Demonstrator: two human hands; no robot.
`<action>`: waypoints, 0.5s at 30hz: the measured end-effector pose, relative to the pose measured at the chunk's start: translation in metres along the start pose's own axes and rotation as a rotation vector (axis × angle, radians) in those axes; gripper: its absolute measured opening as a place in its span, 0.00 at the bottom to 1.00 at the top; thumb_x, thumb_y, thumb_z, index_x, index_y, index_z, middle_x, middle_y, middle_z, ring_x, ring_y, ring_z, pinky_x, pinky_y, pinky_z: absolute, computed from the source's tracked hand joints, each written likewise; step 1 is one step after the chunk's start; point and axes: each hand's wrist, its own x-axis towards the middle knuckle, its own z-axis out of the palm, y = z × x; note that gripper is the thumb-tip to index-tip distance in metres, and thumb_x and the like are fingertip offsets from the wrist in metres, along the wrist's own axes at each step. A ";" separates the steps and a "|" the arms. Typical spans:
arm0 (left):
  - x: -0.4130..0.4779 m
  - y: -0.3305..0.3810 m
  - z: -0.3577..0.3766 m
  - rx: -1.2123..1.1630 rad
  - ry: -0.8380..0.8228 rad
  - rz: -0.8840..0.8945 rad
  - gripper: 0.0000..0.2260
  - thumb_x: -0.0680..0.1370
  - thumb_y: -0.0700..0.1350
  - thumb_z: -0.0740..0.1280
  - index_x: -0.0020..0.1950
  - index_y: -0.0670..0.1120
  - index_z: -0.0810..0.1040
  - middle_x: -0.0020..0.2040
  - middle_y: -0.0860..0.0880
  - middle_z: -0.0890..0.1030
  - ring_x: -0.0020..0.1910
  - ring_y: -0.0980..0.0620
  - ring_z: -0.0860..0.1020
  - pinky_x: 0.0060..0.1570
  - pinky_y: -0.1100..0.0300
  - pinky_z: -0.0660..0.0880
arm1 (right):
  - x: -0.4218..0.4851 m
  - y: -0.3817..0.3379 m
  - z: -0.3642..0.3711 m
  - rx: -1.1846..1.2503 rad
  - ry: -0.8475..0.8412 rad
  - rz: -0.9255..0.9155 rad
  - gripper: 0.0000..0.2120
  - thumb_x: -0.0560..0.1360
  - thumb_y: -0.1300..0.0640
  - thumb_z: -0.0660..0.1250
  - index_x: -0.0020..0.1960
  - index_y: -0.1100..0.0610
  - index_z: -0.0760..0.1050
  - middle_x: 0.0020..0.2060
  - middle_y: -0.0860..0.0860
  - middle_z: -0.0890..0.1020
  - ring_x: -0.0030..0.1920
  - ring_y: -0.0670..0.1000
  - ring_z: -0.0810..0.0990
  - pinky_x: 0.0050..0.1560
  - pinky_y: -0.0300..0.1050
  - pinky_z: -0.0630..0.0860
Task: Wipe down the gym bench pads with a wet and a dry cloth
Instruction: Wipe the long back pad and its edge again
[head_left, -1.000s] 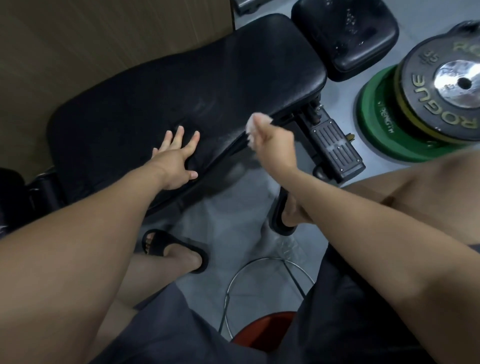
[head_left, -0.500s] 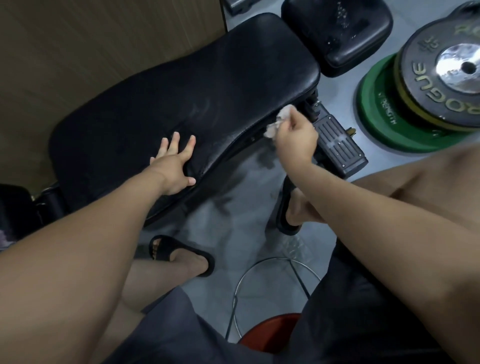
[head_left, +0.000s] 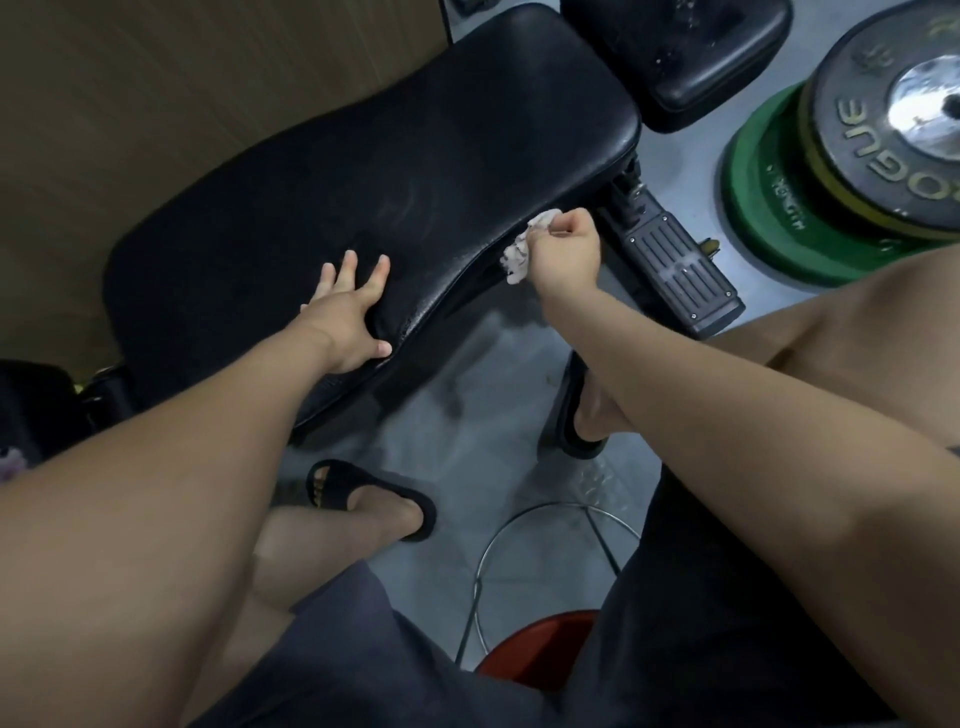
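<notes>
The long black pad (head_left: 415, 171) runs slantwise across the view, so I'll place everything off that. Left hand (head_left: 348, 322) lies flat on top of the pad, close to its near edge and about halfway along. Its fingers (head_left: 353, 267) are straight and spread, thumb out along the edge, holding nothing, just resting on the vinyl.

Right hand (head_left: 563, 252) is at the pad's near edge too, further toward its right end. That hand's fingers are curled into a fist round a scrunched white cloth (head_left: 517, 257). The cloth pokes out on the pad side of the fist and sits right against the pad's side edge, not on the top face. Can't tell if it's the wet one or the dry one.

Faint streaks show on the pad's top, just beyond the left hand. Past the pad's right end there's a smaller black pad (head_left: 691, 57), and further out a stack of plates (head_left: 753, 208), green at the bottom. A ribbed footplate (head_left: 680, 270) sticks out from under the pad's right end. Below the pad's near edge is grey floor (head_left: 498, 395), with two feet in black slides (head_left: 374, 493).
</notes>
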 end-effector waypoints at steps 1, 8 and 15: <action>-0.001 0.000 0.000 0.001 -0.001 -0.002 0.48 0.78 0.47 0.74 0.81 0.63 0.39 0.82 0.53 0.33 0.81 0.48 0.34 0.79 0.38 0.50 | -0.010 0.009 0.010 0.026 -0.056 -0.007 0.14 0.75 0.70 0.61 0.38 0.53 0.65 0.34 0.53 0.77 0.33 0.57 0.80 0.33 0.56 0.78; 0.001 -0.001 0.001 0.014 0.002 -0.004 0.48 0.78 0.47 0.74 0.81 0.64 0.39 0.82 0.53 0.33 0.81 0.48 0.34 0.79 0.39 0.51 | -0.069 0.042 0.029 0.001 -0.408 -0.013 0.17 0.75 0.75 0.60 0.40 0.54 0.62 0.31 0.61 0.78 0.28 0.63 0.82 0.24 0.52 0.77; 0.001 -0.001 -0.002 0.016 0.012 0.004 0.48 0.78 0.48 0.74 0.81 0.64 0.39 0.82 0.53 0.33 0.81 0.49 0.34 0.79 0.39 0.51 | -0.073 0.048 0.039 -0.103 -0.260 -0.034 0.14 0.71 0.68 0.62 0.35 0.50 0.66 0.30 0.59 0.81 0.32 0.65 0.83 0.31 0.64 0.81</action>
